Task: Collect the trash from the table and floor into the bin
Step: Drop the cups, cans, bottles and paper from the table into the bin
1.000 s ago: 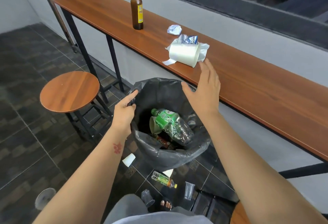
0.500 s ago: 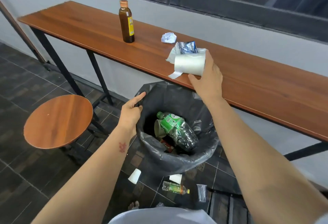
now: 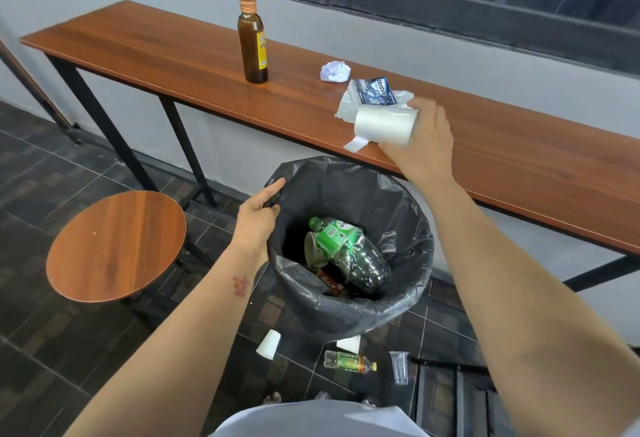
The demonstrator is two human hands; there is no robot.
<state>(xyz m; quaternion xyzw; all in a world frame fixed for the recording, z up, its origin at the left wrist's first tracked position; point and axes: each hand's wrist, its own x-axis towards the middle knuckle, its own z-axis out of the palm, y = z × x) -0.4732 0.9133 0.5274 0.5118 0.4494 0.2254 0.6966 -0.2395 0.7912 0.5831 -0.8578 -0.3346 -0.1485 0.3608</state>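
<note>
- Bin [image 3: 408, 301]: I see a green-labelled bottle [image 3: 349, 251] and crushed cup inside.
- Left hand [image 3: 258, 217] pinches its liner rim.
- Right hand [image 3: 424, 139], above the bin, wraps the white cup [image 3: 382, 125] at the table [image 3: 173, 52] edge.
- Cup's mouth is hidden.

1. On the surface [image 3: 519, 173], the bottle [image 3: 252, 42] stands left; right of it lie the crumpled paper [image 3: 335, 71], then the wrapper [image 3: 376, 91], with the cup [image 3: 383, 125] nearer.
2. The bin [image 3: 398, 308] sits near the surface's edge, a plastic bottle [image 3: 349, 249] inside.
3. The stool [image 3: 116, 246] stands left of the bin.
4. On the floor [image 3: 52, 350], nearer than the bin, lie a paper cup [image 3: 268, 344], a small bottle [image 3: 349, 362] and a plastic cup [image 3: 399, 367].
</note>
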